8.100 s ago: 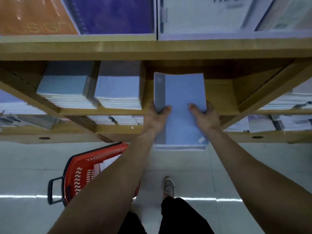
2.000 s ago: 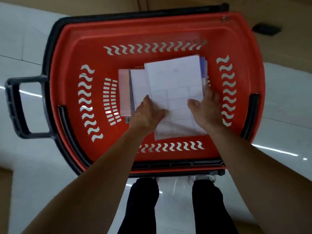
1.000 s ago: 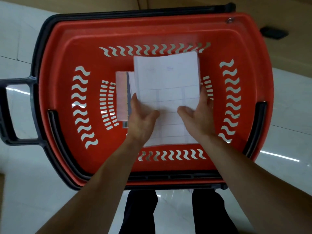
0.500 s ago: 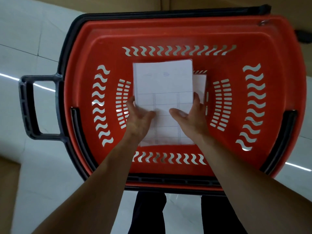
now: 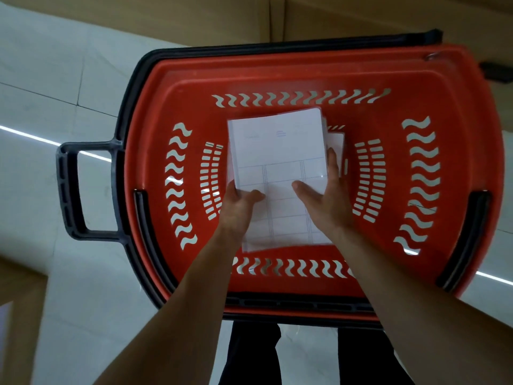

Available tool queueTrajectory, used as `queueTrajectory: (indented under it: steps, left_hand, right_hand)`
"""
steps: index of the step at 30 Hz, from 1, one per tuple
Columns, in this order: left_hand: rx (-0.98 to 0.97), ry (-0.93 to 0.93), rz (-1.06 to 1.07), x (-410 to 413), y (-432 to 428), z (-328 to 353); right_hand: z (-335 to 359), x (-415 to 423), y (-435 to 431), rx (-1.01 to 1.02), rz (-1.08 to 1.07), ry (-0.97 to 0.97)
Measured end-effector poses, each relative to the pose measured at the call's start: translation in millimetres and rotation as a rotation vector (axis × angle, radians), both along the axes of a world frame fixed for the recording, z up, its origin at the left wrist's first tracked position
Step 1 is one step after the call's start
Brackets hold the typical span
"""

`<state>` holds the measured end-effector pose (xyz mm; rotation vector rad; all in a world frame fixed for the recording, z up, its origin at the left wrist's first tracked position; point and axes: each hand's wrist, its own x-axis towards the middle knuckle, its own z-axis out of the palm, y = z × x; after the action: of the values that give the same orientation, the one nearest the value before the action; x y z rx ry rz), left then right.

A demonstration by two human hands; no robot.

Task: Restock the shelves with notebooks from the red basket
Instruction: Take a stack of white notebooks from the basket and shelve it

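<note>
- Notebooks (image 5: 277, 151), loose a second ago, are gathered into one stack over the red basket (image 5: 277, 76) floor.
- Left hand (image 5: 238, 209) and right hand (image 5: 324, 201) clasp its near sides, thumbs on top.
- Shelf trip looks next.

Single head cam, looks almost straight down onto the red basket (image 5: 277, 76), close enough that it fills most of the frame. Wide-angle lens: the basket rim bows outward. Basket's black handle (image 5: 69, 190) sits frame left, wood shelf base (image 5: 194, 20) beyond its far rim, pale tile floor (image 5: 41, 79) either side. Forearms (image 5: 172, 315) enter from bottom edge over the near rim; legs (image 5: 249, 354) just below it.
</note>
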<state>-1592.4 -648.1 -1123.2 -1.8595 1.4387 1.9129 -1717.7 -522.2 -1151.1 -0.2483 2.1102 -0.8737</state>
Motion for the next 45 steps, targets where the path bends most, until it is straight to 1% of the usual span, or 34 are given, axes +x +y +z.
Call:
queueTrajectory:
  steps: [6,12,17,21,26,31,35,41,43,45]
  left_hand:
    - [0.057,0.117,-0.077,0.3,-2.0,14.9]
    - [-0.097,0.258,-0.124,-5.4,11.3,46.1]
    - [-0.157,0.31,-0.137,-9.2,21.9,110.5]
    - [-0.206,0.322,-0.14,-11.2,29.9,183.9]
    - [-0.302,0.318,-0.171,-17.6,50.1,311.6]
    - [-0.424,0.341,-0.281,-46.4,68.3,441.3]
    - [-0.428,0.397,-0.299,-84.8,91.1,529.3]
    - [-0.423,0.537,-0.282,-144.1,147.3,622.4]
    - [-0.432,0.59,-0.313,-164.7,165.0,636.7]
    - [-0.447,0.605,-0.363,-184.7,180.4,647.4]
  right_hand:
    - [7.1,-3.7,8.7,-0.055,-0.046,0.005]
    - [41.2,-3.9,23.9,-0.089,-0.089,0.007]
    - [105.4,-6.1,35.1,-0.125,-0.114,0.053]
    - [181.5,-11.6,42.8,-0.146,-0.104,0.079]
    - [319.0,-24.0,59.2,-0.185,-0.126,0.082]
    - [455.2,-52.3,90.6,-0.194,-0.178,0.132]
    - [550.2,-81.9,124.2,-0.245,-0.233,0.19]
    - [653.1,-133.9,184.1,-0.315,-0.249,0.322]
    - [676.4,-149.3,203.8,-0.313,-0.288,0.342]
    - [690.9,-162.1,222.8,-0.315,-0.33,0.357]
